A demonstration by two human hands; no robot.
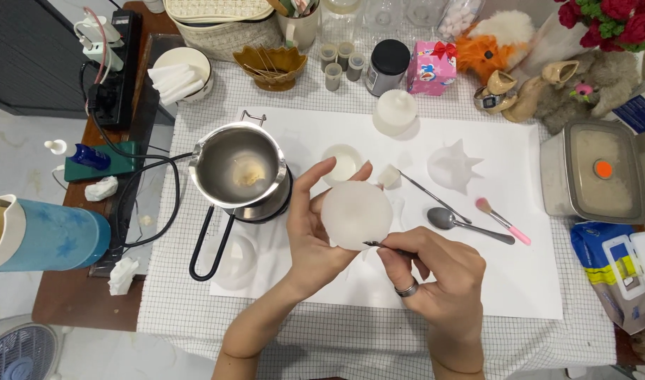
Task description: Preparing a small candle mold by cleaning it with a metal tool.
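Observation:
My left hand point(312, 229) holds a round, frosted white ball-shaped mould point(356, 214) up above the white sheet point(520, 281). My right hand point(435, 271), with a ring on one finger, grips a thin dark tool point(387, 247) whose tip touches the lower edge of the ball. A steel melting pot point(238, 169) with a black loop handle stands just left of my left hand, with a little pale wax at its bottom. A small white bowl point(342, 162) sits behind the ball.
On the sheet lie a metal spoon point(456, 222), a pink-handled brush point(502, 219), a thin spatula point(421, 188), a spiky clear mould point(453, 165) and a domed white mould point(395, 112). A lidded container point(597, 172) stands right, a blue jug point(44, 232) left, plush toys behind.

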